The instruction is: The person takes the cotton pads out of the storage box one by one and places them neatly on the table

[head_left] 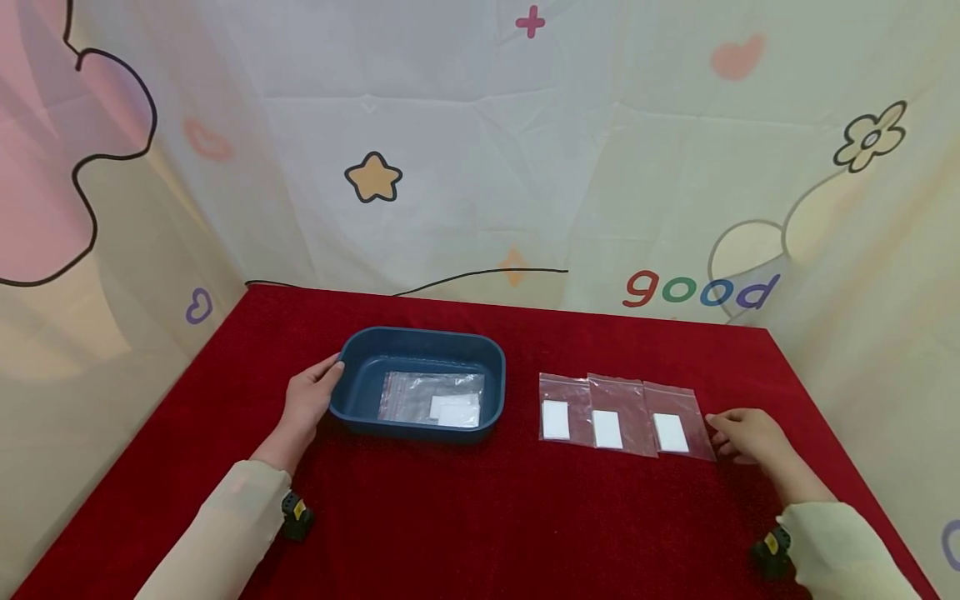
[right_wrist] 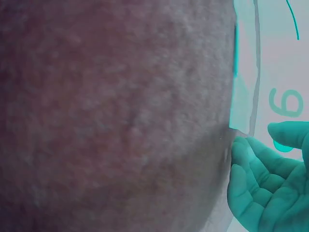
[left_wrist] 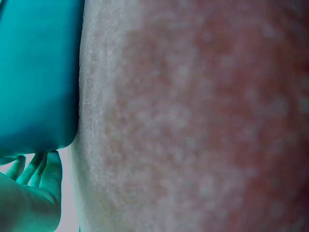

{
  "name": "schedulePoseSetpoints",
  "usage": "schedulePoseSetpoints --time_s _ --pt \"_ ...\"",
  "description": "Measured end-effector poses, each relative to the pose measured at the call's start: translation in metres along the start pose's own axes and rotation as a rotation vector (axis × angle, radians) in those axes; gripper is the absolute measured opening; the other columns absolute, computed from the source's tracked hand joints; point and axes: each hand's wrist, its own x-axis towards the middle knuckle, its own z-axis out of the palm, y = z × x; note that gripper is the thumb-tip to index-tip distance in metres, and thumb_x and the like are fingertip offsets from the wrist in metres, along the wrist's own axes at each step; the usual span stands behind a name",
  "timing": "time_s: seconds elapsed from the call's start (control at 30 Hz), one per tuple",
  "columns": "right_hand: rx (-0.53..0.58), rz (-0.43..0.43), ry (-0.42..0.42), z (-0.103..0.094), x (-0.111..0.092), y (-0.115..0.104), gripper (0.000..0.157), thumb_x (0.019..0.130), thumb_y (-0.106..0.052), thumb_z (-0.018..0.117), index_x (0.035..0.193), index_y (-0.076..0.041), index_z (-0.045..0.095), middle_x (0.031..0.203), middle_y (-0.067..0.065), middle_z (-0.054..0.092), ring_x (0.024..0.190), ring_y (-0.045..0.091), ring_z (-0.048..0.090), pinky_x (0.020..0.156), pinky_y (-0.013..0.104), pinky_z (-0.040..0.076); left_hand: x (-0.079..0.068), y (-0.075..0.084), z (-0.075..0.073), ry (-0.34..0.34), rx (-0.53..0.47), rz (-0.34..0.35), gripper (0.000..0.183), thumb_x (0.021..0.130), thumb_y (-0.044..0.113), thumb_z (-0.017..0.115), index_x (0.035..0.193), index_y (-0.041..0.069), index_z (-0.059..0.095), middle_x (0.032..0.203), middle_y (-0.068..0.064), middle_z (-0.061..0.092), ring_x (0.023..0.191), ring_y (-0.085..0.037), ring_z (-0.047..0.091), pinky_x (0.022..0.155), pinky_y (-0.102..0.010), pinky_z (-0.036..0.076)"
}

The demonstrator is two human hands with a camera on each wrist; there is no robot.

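Note:
My left hand [head_left: 311,396] grips the left end of a dark blue plastic basin [head_left: 417,430], its thumb at the rim. In the left wrist view, the fingers [left_wrist: 50,171] meet the outer wall of the basin [left_wrist: 38,72]. Inside the basin lie clear zip bags [head_left: 408,400], with white cards showing at their right. My right hand [head_left: 753,437] is at the right edge of the rightmost zip bag [head_left: 697,429], its fingers loosely curled and the thumb apart from them. Whether a fingertip touches that bag I cannot tell.
Two more zip bags, the middle one [head_left: 633,417] and the left one [head_left: 564,387], lie in a row with the rightmost, each holding a white card. A red cloth [head_left: 480,517] covers the table. A printed curtain [head_left: 480,208] hangs behind and at both sides.

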Motion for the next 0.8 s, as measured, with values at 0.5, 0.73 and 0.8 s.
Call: schedulePoseSetpoints --time_s 0.5,0.73,0.8 --pt "-0.015 -0.026 0.072 -0.013 -0.005 -0.024 0.058 0.108 -0.032 0.048 0.137 0.019 0.047 0.120 0.037 0.063 0.094 0.028 0.066 0.079 0.038 0.063 0.000 -0.002 -0.001 -0.003 0.018 -0.003 0.052 0.110 0.029 0.046 0.157 0.007 0.040 0.165 -0.018 0.037 0.148 -0.035 0.040 0.121 -0.048 0.039" --pt "-0.011 -0.081 0.097 -0.015 -0.010 -0.043 0.059 0.110 -0.034 0.045 0.141 0.016 0.046 0.129 0.039 0.059 0.109 0.043 0.064 0.082 0.038 0.062 -0.001 -0.001 -0.001 0.007 0.011 0.012 0.053 0.109 0.031 0.048 0.156 0.008 0.042 0.164 -0.019 0.039 0.148 -0.036 0.041 0.121 -0.049 0.040" --pt "-0.006 -0.091 0.102 -0.015 -0.012 -0.048 0.060 0.109 -0.036 0.045 0.141 0.015 0.046 0.131 0.038 0.058 0.111 0.044 0.063 0.085 0.040 0.063 -0.002 0.000 0.000 0.035 0.017 0.020 0.053 0.108 0.033 0.050 0.154 0.007 0.045 0.162 -0.019 0.042 0.146 -0.035 0.044 0.117 -0.047 0.044"
